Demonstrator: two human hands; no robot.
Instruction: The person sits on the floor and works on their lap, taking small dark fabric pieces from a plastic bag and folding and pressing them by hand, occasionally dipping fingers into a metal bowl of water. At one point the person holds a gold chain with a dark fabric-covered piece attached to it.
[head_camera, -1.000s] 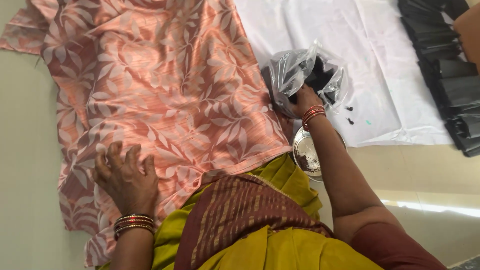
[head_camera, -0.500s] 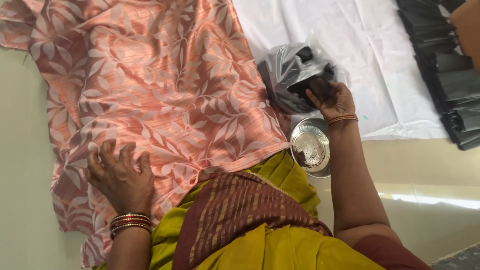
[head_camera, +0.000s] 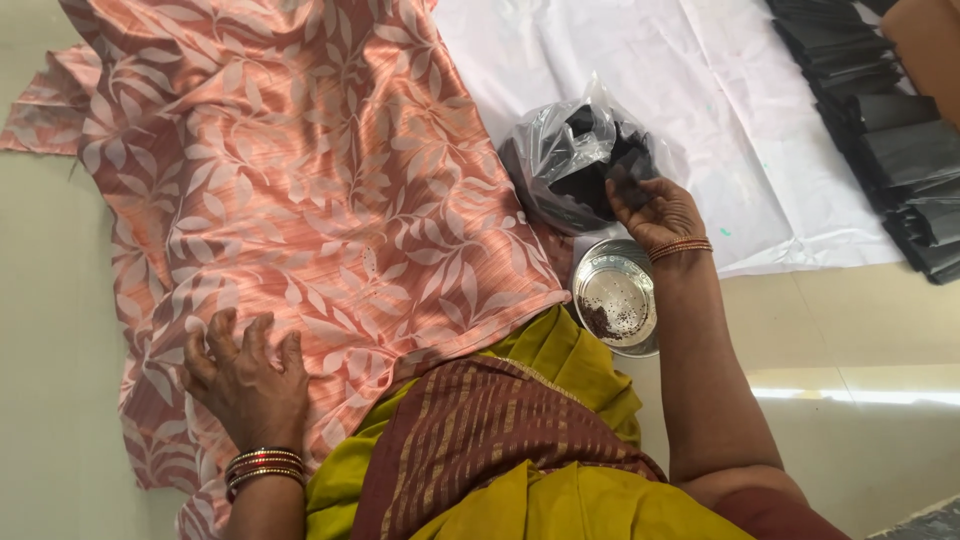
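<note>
**Right hand at the mouth of the plastic bag; left hand flat on the cloth**

Right hand (head_camera: 655, 212): fingers (head_camera: 628, 192) curled, tips pressed against the dark contents at the open mouth of a clear plastic bag (head_camera: 560, 165). They appear to pinch a dark piece, but whether it is actually gripped cannot be told. The bag lies just beyond and to the left of the fingertips, on the white sheet (head_camera: 700, 90); this hand is much the nearer to it.

Just beneath the right wrist, toward the body, stands a round steel bowl (head_camera: 615, 297) with a scatter of small dark grains inside. Bowl and bag sit close together, not visibly touching.

Left hand (head_camera: 245, 375): fingers spread, palm down on the peach leaf-patterned cloth (head_camera: 300, 180), holding nothing, well apart from the bag.

Top right: a row of black folded items (head_camera: 890, 140), cut off by the frame edge. The nature of the bag's contents cannot be made out through the crumpled plastic.
</note>
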